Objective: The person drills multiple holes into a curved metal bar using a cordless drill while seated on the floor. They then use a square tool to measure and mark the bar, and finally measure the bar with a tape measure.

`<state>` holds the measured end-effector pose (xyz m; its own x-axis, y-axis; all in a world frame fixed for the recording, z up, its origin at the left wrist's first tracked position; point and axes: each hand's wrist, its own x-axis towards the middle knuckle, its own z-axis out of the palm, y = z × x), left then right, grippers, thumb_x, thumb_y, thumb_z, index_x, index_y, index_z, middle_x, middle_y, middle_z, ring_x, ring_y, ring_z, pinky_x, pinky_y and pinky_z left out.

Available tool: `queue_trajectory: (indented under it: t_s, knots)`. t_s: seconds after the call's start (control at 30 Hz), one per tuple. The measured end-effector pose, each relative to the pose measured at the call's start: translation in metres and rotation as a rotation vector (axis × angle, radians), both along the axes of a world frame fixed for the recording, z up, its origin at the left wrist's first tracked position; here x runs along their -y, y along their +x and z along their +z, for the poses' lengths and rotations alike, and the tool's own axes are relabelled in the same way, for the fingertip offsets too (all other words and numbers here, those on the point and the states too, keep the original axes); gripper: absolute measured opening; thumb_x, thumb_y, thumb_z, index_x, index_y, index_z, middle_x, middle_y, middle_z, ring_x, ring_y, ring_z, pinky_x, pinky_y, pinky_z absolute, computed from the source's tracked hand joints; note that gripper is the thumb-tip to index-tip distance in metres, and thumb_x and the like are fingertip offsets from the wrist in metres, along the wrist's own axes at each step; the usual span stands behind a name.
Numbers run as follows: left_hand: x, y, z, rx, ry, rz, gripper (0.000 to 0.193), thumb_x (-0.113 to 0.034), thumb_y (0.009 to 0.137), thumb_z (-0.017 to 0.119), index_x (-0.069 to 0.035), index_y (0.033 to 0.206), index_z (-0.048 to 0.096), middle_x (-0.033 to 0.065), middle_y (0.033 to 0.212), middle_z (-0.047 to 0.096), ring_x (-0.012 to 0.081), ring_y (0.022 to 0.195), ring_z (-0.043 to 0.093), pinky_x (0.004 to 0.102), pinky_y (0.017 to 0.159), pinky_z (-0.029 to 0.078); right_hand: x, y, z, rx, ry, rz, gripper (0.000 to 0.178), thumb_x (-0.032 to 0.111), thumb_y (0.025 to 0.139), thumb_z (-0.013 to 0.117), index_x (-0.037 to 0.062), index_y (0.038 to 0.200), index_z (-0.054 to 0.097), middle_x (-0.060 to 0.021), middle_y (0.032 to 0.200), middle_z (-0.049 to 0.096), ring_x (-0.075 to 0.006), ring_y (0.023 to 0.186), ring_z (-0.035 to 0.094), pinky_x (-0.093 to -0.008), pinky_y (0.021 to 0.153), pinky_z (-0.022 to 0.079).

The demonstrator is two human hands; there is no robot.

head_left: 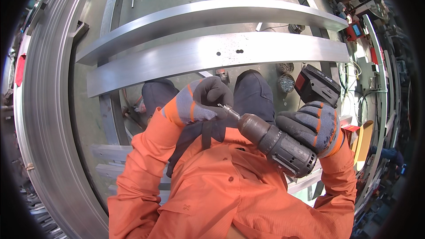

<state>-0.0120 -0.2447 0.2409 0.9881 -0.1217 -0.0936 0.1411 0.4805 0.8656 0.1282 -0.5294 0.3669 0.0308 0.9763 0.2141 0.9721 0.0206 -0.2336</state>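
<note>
My right hand (310, 126), in a grey and orange work glove, is closed round the handle of a dark cordless drill (265, 139). The drill lies tilted across my lap, its chuck pointing up and left, and its battery pack (318, 84) juts out beyond my hand. A short metal bit (228, 109) sticks out of the chuck. My gloved left hand (199, 99) is curled about the bit's tip, thumb below and fingers above; how firmly they press on it does not show. Just beyond my hands lies a flat aluminium bar (177, 57) with a few dark holes near its middle.
A second aluminium bar (212, 13) lies farther off, across metal rails (110, 22). Long stacked profiles (51, 84) run along the left. Two tins of small metal parts (286, 82) stand on the floor past my knees. Cables and a red device (354, 31) are at the right.
</note>
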Motion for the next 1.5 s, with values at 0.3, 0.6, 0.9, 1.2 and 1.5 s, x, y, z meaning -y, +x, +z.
queue_trajectory:
  t_s: [0.3,0.6,0.9,1.2,1.5]
  knots:
    - [0.0,0.001,-0.014,0.052,-0.045,-0.014,0.031,0.009,0.076,0.083,-0.004,0.097,0.063,0.0081,0.098,0.071,0.0158,0.088,0.068,0.0305,0.079,0.055,0.003,0.003,-0.006,-0.028,0.034,-0.005,0.046,0.026,0.068,0.081,0.0095,0.111,0.078,-0.0042,0.1,0.079,-0.0191,0.071,0.073,-0.0319,0.061,0.054]
    - [0.004,-0.003,-0.008,0.061,-0.115,0.046,0.047,0.009,0.075,0.082,-0.007,0.108,0.054,0.0133,0.101,0.068,0.0198,0.09,0.068,0.0338,0.079,0.056,0.003,0.0,-0.006,0.099,0.06,0.013,0.04,0.023,0.071,0.077,0.0116,0.11,0.078,-0.004,0.105,0.078,-0.0183,0.075,0.073,-0.0318,0.066,0.057]
    - [0.013,-0.016,0.019,0.037,-0.097,0.045,0.047,0.009,0.075,0.081,-0.006,0.11,0.054,0.0116,0.1,0.067,0.0198,0.09,0.068,0.0335,0.078,0.057,0.021,-0.001,-0.021,0.151,0.083,0.027,0.036,0.022,0.074,0.075,0.0182,0.11,0.077,-0.0025,0.115,0.076,-0.0199,0.087,0.071,-0.036,0.078,0.057]
    - [0.005,-0.007,0.015,0.221,0.145,0.014,0.031,-0.008,0.075,0.086,-0.003,0.097,0.064,0.0103,0.092,0.069,0.0195,0.082,0.065,0.0319,0.07,0.051,0.029,-0.003,-0.03,0.128,0.099,-0.008,0.039,0.024,0.075,0.076,0.0194,0.114,0.076,-0.0015,0.116,0.076,-0.0189,0.091,0.071,-0.0371,0.081,0.057]
    - [-0.071,-0.011,-0.242,-0.671,-0.336,0.721,0.029,-0.029,0.094,0.073,-0.012,0.116,0.065,0.0081,0.092,0.074,0.0288,0.086,0.07,0.046,0.078,0.057,0.077,0.007,-0.06,0.02,0.018,-0.318,0.053,0.028,0.068,0.083,0.0054,0.115,0.075,-0.0091,0.106,0.077,-0.029,0.087,0.074,-0.0408,0.079,0.057]
